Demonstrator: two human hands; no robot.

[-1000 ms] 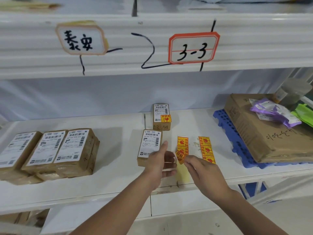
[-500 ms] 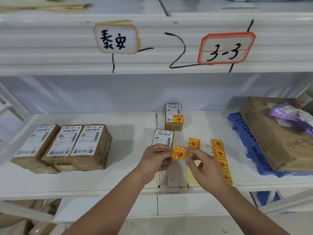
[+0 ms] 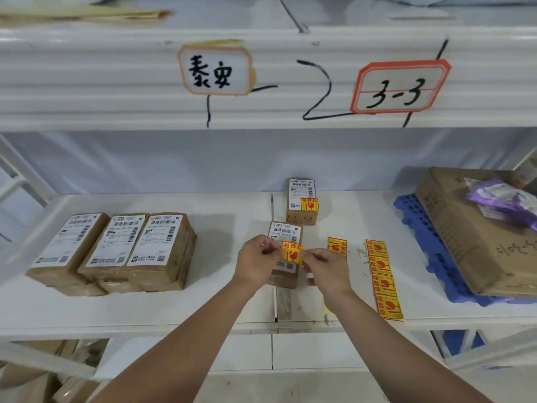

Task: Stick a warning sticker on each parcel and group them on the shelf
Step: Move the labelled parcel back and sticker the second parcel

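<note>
Reaching in from bottom centre with both forearms, converging at mid-frame over the white shelf (image 3: 203, 309). Pinching the left edge of a yellow-and-red warning sticker (image 3: 292, 254) with the left hand (image 3: 257, 261), thumb and forefinger curled, other fingers tucked. Pinching the right edge of the same sticker with the right hand (image 3: 327, 270), knuckles up, wrist angled toward lower right. Holding it flat over the lower part of the near parcel (image 3: 286, 234), centre frame; cannot tell whether touching the label.

Just behind, toward upper centre: rear parcel (image 3: 302, 199), already stickered on its label corner. At left: parcel stack (image 3: 116, 251), three across, labels up, well apart from the hands. Right of the hands: short sticker strip (image 3: 337, 247), partly hidden by the right hand, then long sticker strip (image 3: 383, 280) running down to the front shelf edge. Far right: blue pallet (image 3: 421, 242) under a large carton (image 3: 470, 237), purple bag (image 3: 499, 196) on top.

Bare shelf between stack and near parcel; bare stretch between rear parcel and pallet. Overhead: upper shelf rail with "3-3" tag (image 3: 399, 87).
</note>
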